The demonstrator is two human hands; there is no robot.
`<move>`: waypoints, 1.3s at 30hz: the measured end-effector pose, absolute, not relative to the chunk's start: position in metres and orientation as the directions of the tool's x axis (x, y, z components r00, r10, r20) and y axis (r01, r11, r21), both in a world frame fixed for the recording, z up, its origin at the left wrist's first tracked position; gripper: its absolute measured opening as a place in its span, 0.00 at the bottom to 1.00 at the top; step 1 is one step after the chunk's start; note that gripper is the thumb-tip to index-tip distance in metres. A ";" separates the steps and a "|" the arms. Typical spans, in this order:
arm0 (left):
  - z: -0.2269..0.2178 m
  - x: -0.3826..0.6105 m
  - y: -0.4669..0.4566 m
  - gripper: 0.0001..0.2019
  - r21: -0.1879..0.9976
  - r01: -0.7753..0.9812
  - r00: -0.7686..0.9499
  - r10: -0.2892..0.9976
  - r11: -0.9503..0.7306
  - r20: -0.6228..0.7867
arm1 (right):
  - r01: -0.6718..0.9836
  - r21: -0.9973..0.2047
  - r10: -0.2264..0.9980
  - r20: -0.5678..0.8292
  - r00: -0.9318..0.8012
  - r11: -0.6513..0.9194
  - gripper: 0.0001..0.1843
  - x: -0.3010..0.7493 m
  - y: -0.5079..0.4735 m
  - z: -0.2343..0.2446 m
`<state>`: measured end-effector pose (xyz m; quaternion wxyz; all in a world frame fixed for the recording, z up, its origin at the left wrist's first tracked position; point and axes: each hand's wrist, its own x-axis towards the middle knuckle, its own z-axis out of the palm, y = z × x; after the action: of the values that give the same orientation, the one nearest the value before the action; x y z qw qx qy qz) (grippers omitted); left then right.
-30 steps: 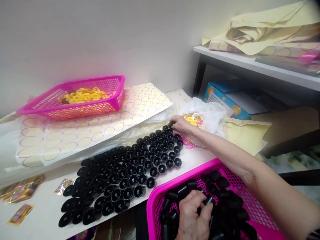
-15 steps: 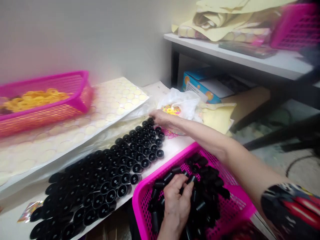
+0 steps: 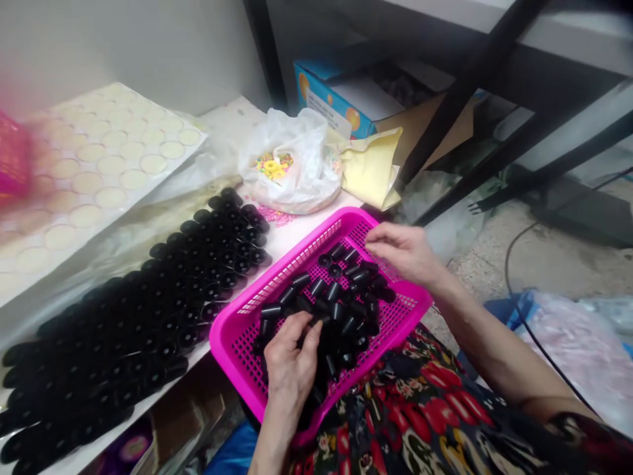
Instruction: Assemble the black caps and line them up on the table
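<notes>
A pink mesh basket (image 3: 237,316) rests on my lap and holds several loose black tubes (image 3: 341,307). My left hand (image 3: 291,353) lies in the basket's near side, fingers curled down onto the tubes. My right hand (image 3: 403,251) hovers over the basket's far corner with its fingers bent together; what is in them I cannot make out. On the white table (image 3: 287,234) to the left, many black tubes (image 3: 163,297) stand upright in packed rows, open ends up.
A sheet of round cream stickers (image 3: 99,165) lies behind the rows. A white plastic bag (image 3: 297,165) with colourful bits sits beyond the basket, beside yellow paper (image 3: 370,165) and a blue box (image 3: 336,99). Black shelf legs (image 3: 469,79) and a cable (image 3: 519,316) are at right.
My right hand has pulled back from the far end of the standing rows to the basket. The view has swung right and down; the other pink basket has slid nearly out of view.
</notes>
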<state>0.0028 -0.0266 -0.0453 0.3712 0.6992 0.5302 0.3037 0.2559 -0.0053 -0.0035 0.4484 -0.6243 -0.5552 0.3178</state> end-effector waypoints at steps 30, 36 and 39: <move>-0.049 0.124 0.011 0.14 0.163 0.626 0.779 0.600 -0.763 -0.182 | -0.234 -0.923 0.935 -0.338 0.112 -0.305 0.24 0.309 -0.079 -0.038; -0.057 0.119 0.028 0.08 0.591 0.644 0.671 0.729 -0.486 -0.132 | -0.435 -0.851 0.922 -0.373 0.104 -0.295 0.23 0.294 -0.078 -0.043; -0.045 0.108 0.030 0.15 0.931 0.363 0.628 0.746 -0.029 -0.221 | -0.474 -0.855 0.940 -0.310 0.143 -0.210 0.24 0.288 -0.075 -0.040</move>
<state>0.1082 0.0297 -0.0454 0.5723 0.6976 0.3973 0.1673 0.2882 -0.0745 -0.0399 0.5804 -0.4842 -0.2408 0.6088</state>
